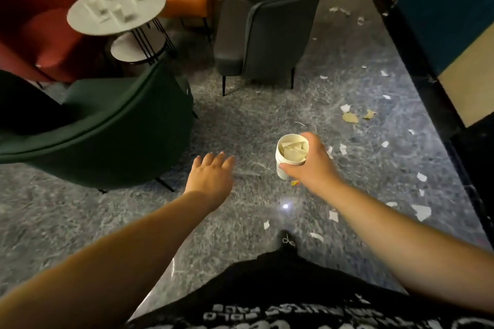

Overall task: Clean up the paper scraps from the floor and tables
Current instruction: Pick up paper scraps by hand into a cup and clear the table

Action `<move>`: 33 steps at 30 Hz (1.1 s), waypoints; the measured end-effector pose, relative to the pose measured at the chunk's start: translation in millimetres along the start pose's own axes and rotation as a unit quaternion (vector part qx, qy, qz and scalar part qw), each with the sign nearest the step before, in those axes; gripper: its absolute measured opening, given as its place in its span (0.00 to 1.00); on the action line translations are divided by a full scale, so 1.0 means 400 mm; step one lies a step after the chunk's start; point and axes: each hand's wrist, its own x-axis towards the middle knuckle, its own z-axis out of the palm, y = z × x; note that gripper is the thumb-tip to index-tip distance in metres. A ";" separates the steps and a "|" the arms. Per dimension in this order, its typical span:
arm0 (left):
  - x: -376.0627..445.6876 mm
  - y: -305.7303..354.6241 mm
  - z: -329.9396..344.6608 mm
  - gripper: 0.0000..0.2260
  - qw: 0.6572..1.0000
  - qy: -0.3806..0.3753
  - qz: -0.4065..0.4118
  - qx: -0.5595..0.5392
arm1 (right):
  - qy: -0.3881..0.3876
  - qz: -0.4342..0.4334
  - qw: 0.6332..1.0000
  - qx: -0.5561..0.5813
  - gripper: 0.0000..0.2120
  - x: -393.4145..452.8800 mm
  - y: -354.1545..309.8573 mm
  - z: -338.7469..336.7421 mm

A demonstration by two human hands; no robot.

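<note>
Motion blur is smearing the small white items (112,5) on the round worktop (149,12); the frame's left edge is cropping the red chair (32,32).

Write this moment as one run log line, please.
right hand: grips paper cup holding scraps | left hand: open, empty | paper scraps: many on floor

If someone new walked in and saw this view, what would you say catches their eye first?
Probably the white paper cup gripped by the right hand at mid-frame, already stuffed with paper pieces, while the left hand reaches out open beside it. Next come the paper scraps strewn over the grey floor along the right side. The round white table at upper left, ringed by coloured armchairs, also stands out.
</note>
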 end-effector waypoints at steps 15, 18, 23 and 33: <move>0.565 -0.175 -0.170 0.27 0.994 -0.015 -0.104 -0.036 | -0.088 -0.073 0.993 0.009 0.37 0.738 -0.169 0.024; 0.701 -0.256 -0.188 0.27 0.994 -0.016 -0.099 -0.033 | -0.086 -0.073 0.994 0.006 0.36 0.877 -0.215 0.074; 0.913 -0.383 -0.252 0.28 0.995 -0.006 -0.090 -0.033 | -0.078 -0.064 0.995 0.007 0.35 1.091 -0.308 0.123; 1.275 -0.547 -0.368 0.27 0.995 0.005 -0.093 -0.027 | -0.075 -0.084 0.994 0.011 0.33 1.481 -0.425 0.187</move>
